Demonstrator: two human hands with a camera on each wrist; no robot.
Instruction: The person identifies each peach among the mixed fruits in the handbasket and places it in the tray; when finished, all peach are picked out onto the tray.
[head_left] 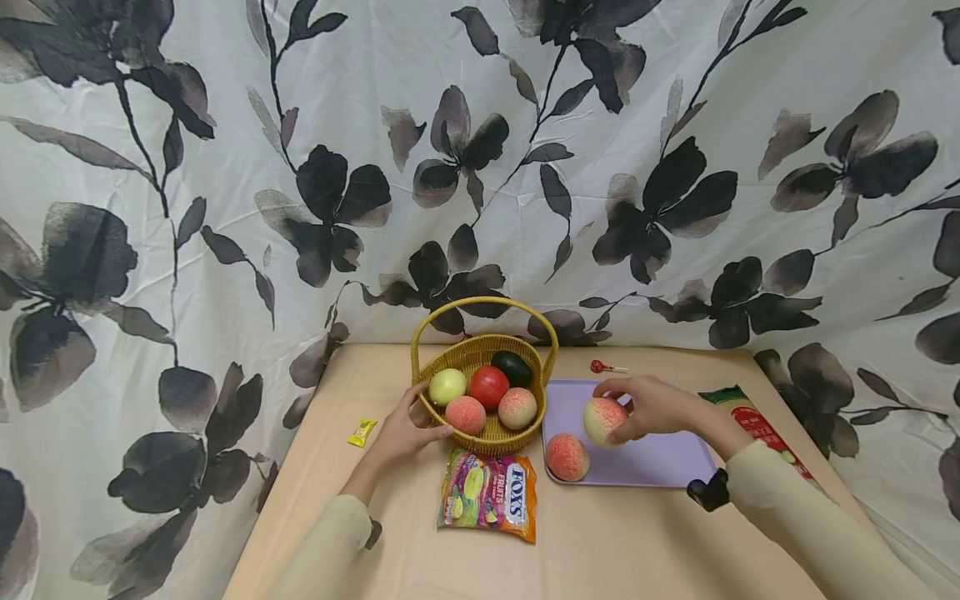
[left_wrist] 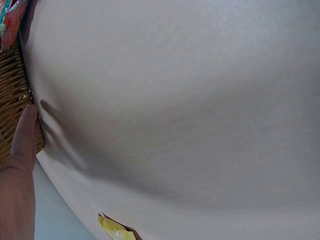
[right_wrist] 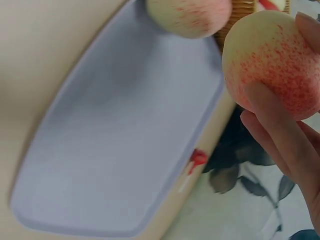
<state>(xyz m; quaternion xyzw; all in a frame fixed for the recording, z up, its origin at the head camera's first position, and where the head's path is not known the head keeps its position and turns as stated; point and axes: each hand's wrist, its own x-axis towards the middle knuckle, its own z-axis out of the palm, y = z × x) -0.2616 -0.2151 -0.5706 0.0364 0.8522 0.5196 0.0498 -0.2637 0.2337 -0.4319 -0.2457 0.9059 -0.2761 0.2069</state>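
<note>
A yellow wicker basket with a tall handle holds a green-yellow fruit, a red fruit, a dark green avocado-like fruit and two peaches, one pink and one paler. My left hand holds the basket's left side, its thumb by the front rim; in the left wrist view a finger lies along the woven wall. Above the lilac tray, my right hand grips a yellow-and-red peach between thumb and fingers. Another peach sits on the tray's left end.
A FOX'S candy bag lies in front of the basket. To its left is a small yellow wrapped candy. Behind the tray lies a red lollipop; a green-and-red packet lies at the right. A floral cloth hangs behind the table.
</note>
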